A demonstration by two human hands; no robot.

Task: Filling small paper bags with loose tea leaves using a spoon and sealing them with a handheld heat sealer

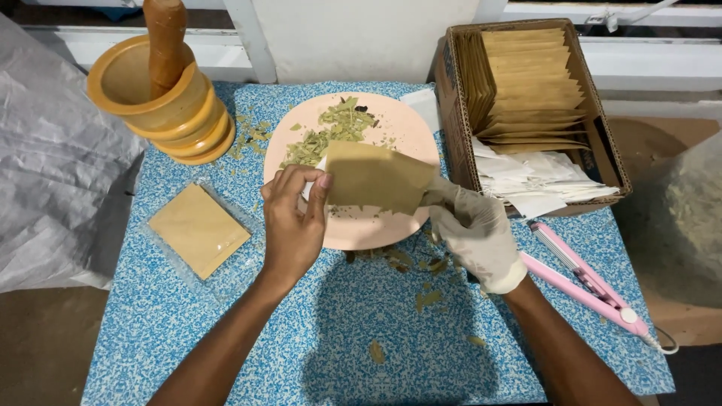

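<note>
Nearest me, leaf bits [427, 299] lie scattered on the blue speckled table [361, 353], between my forearms. Left hand [292, 218], bare: fingers curled, thumb and fingertips pinching the left edge of a brown paper pouch [376, 177]. Right hand [474, 233], in a white glove: closed on the pouch's right lower corner. Pouch: held tilted in the air between both hands, above the near half of a pink plate [361, 225]. Plate: centre of the table, carrying a heap of crushed green leaves [335, 129] on its far side, with crumbs spread around. Far left: yellow wooden mortar [162, 101] with a brown pestle [165, 45] standing in it, loose leaf crumbs beside its base. Left of my left hand: a second flat brown pouch [197, 229] lying inside a clear plastic sleeve, well apart from the plate. Far right: cardboard box [455, 90] holding a row of brown pouches [526, 75] stacked on edge, and white pouches [538, 177] piled at its near end. Right of my gloved hand: pink heat sealer [583, 278], lying closed on the table edge, its white cord trailing off to the right. Crumpled grey plastic sheet [53, 165] at the far left border.
</note>
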